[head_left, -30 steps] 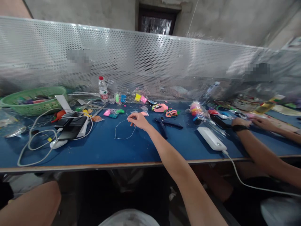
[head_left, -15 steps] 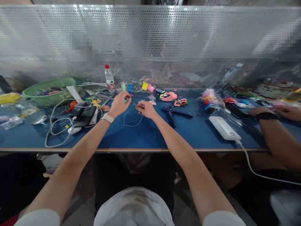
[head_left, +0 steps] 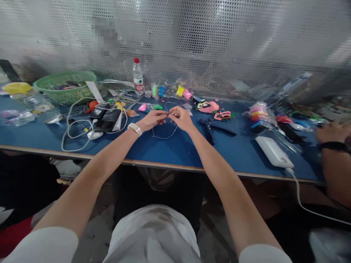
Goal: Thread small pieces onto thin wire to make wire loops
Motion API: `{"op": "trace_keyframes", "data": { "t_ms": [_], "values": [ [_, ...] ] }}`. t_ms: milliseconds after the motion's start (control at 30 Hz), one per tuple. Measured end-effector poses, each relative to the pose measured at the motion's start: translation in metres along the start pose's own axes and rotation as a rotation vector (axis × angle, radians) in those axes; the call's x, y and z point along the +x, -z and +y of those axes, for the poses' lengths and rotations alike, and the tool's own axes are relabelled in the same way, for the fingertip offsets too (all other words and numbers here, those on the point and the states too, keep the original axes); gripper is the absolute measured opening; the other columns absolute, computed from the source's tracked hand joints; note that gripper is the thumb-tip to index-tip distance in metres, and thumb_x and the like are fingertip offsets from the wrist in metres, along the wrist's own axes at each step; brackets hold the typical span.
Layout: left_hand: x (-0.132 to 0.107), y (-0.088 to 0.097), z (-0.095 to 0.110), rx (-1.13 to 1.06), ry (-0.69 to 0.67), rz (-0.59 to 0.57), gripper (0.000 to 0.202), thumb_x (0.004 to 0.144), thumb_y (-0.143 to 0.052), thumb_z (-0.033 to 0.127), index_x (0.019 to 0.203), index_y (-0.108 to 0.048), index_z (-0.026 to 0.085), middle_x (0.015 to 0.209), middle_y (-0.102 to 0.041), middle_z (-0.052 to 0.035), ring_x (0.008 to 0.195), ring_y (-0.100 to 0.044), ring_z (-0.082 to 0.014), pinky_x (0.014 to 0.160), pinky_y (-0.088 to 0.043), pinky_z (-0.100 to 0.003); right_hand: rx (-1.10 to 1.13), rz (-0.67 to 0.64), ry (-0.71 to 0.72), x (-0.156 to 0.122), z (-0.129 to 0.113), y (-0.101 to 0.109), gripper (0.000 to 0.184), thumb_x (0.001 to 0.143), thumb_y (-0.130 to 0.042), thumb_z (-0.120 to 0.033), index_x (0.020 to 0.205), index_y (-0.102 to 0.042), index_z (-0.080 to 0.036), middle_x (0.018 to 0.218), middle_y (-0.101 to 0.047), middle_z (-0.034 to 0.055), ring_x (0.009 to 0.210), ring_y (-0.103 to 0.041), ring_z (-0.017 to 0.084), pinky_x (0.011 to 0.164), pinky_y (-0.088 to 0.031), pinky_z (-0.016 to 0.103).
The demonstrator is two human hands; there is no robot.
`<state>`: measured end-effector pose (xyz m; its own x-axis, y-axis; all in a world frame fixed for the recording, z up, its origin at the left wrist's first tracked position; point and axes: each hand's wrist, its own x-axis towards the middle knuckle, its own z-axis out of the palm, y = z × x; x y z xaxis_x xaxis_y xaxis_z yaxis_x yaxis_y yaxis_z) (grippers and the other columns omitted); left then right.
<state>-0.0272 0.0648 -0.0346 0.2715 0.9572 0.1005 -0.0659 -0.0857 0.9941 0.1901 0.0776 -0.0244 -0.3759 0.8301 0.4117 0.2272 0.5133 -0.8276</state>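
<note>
Both my hands meet over the blue table (head_left: 170, 153), pinching a thin silvery wire (head_left: 164, 136) whose loop lies on the tabletop below them. My left hand (head_left: 152, 119), with a white band on its wrist, pinches the wire from the left. My right hand (head_left: 182, 117) pinches it from the right, fingertips almost touching the left ones. Black pliers (head_left: 215, 128) lie just right of my right hand. Small packets of coloured clay (head_left: 153, 106) sit just beyond my hands.
A green basket (head_left: 65, 86), a water bottle (head_left: 138, 76), phones with white cables (head_left: 108, 119), pink clay figures (head_left: 208, 107) and a white power bank (head_left: 272, 151) lie around. Another person's arm with a black wristband (head_left: 333, 146) rests at the right. A perforated metal screen (head_left: 192, 44) closes the back.
My left arm came into view, reached over the clay packets, then joined my right hand on the wire. The camera tilted down and nearer.
</note>
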Motion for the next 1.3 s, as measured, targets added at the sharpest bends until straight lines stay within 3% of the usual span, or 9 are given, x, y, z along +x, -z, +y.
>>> {"op": "trace_keyframes", "data": {
  "t_ms": [133, 267, 467, 700, 867, 1100, 1167, 1300],
  "values": [
    [0.0, -0.001, -0.002, 0.042, -0.027, 0.0, 0.015, 0.092, -0.083, 0.016, 0.107, -0.081, 0.013, 0.08, -0.073, -0.0039, 0.07, -0.065, -0.0104, 0.066, -0.049, -0.025, 0.056, -0.049, -0.048, 0.001, 0.004, -0.004, 0.024, 0.095, -0.079, -0.034, 0.11, -0.065, -0.022, 0.093, -0.078, 0.0043, 0.067, -0.073, 0.018, 0.053, -0.054, 0.028],
    [0.0, -0.003, -0.006, 0.104, -0.046, 0.043, 0.014, 0.088, -0.086, 0.016, 0.101, -0.08, 0.014, 0.082, -0.076, -0.0039, 0.065, -0.064, -0.01, 0.064, -0.051, -0.026, 0.011, -0.067, -0.038, 0.001, 0.006, -0.005, 0.023, 0.101, -0.075, -0.038, 0.117, -0.071, -0.022, 0.097, -0.078, 0.0054, 0.065, -0.07, 0.016, 0.053, -0.053, 0.028],
    [-0.003, -0.004, -0.006, 0.216, -0.071, 0.021, 0.009, 0.089, -0.085, 0.018, 0.091, -0.078, 0.013, 0.08, -0.077, -0.0063, 0.061, -0.064, -0.0103, 0.058, -0.048, -0.026, -0.112, -0.106, 0.05, 0.0, 0.004, -0.003, 0.016, 0.1, -0.076, -0.028, 0.114, -0.079, -0.022, 0.117, -0.072, 0.0067, 0.069, -0.065, 0.012, 0.068, -0.059, 0.031],
    [-0.006, -0.004, 0.002, 0.428, -0.128, -0.046, 0.011, 0.095, -0.074, 0.021, 0.088, -0.077, 0.013, 0.083, -0.079, -0.0079, 0.057, -0.063, -0.0099, 0.055, -0.048, -0.024, -0.091, -0.087, 0.09, 0.001, 0.004, -0.002, 0.013, 0.095, -0.072, -0.016, 0.103, -0.081, -0.02, 0.116, -0.074, 0.0074, 0.061, -0.062, 0.01, 0.062, -0.056, 0.032],
    [-0.007, -0.005, 0.005, 0.684, -0.225, -0.021, 0.01, 0.089, -0.069, 0.012, 0.091, -0.079, 0.014, 0.082, -0.08, -0.0046, 0.055, -0.061, -0.0101, 0.064, -0.051, -0.026, -0.042, -0.125, 0.01, 0.002, 0.003, -0.002, 0.012, 0.095, -0.075, -0.024, 0.104, -0.082, -0.019, 0.113, -0.08, 0.008, 0.059, -0.061, 0.011, 0.056, -0.054, 0.029],
    [-0.007, -0.007, 0.005, 0.78, -0.344, 0.027, 0.014, 0.086, -0.067, 0.008, 0.092, -0.077, 0.015, 0.093, -0.081, -0.0067, 0.082, -0.07, -0.0168, 0.081, -0.052, -0.029, 0.16, -0.08, -0.139, 0.003, -0.004, -0.006, 0.029, 0.108, -0.07, -0.047, 0.102, -0.077, -0.019, 0.093, -0.077, 0.003, 0.047, -0.053, 0.005, 0.042, -0.039, 0.02],
    [-0.007, -0.006, 0.005, 0.81, -0.355, 0.015, 0.014, 0.087, -0.067, 0.008, 0.093, -0.077, 0.016, 0.093, -0.08, -0.0066, 0.082, -0.069, -0.0173, 0.081, -0.051, -0.03, 0.193, -0.081, -0.216, 0.003, -0.005, -0.007, 0.033, 0.103, -0.079, -0.051, 0.096, -0.074, -0.019, 0.088, -0.075, 0.0027, 0.046, -0.053, 0.006, 0.039, -0.037, 0.02],
    [-0.007, -0.004, 0.005, 0.898, -0.345, 0.071, 0.009, 0.089, -0.07, 0.011, 0.092, -0.077, 0.016, 0.09, -0.08, -0.0068, 0.079, -0.066, -0.0183, 0.079, -0.048, -0.032, 0.211, -0.06, -0.298, 0.002, -0.006, -0.009, 0.036, 0.09, -0.096, -0.044, 0.094, -0.071, -0.019, 0.084, -0.071, 0.0016, 0.051, -0.061, 0.009, 0.04, -0.043, 0.021]
  ]
}}
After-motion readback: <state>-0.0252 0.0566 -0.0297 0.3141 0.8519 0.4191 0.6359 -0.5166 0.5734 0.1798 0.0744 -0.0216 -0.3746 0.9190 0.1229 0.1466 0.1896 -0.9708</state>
